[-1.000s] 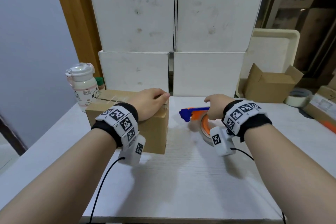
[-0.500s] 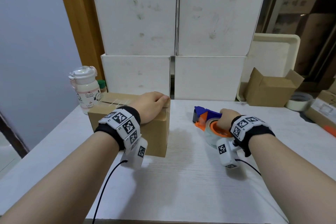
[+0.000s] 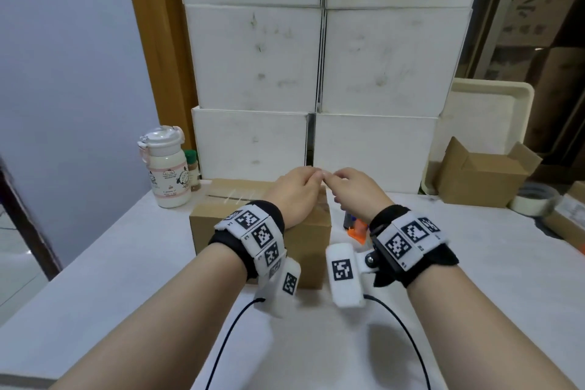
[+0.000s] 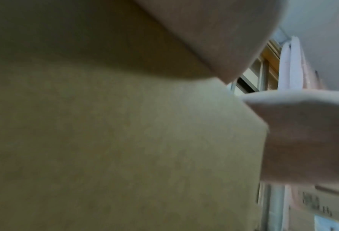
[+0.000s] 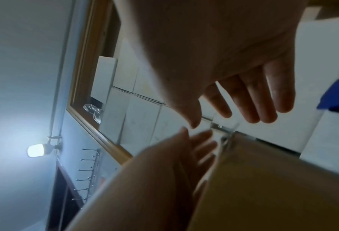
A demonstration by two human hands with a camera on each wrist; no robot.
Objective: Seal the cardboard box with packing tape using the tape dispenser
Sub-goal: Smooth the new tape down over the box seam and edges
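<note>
The brown cardboard box stands on the white table, with clear tape shining along its top seam. My left hand lies flat on the box's right top, fingers reaching the far edge. My right hand hovers at the box's far right corner, its straight fingers holding nothing and almost meeting the left hand. A loose end of clear tape shows at that corner. The blue and orange tape dispenser lies on the table beside the box, mostly hidden behind my right wrist.
White boxes are stacked against the back. A white bottle stands left of the box. At the right are an open cardboard box, a tape roll and a cream tray.
My right hand set the tape dispenser down on the table, let go and moved left to the box's far right corner. The left hand stayed on the box.
</note>
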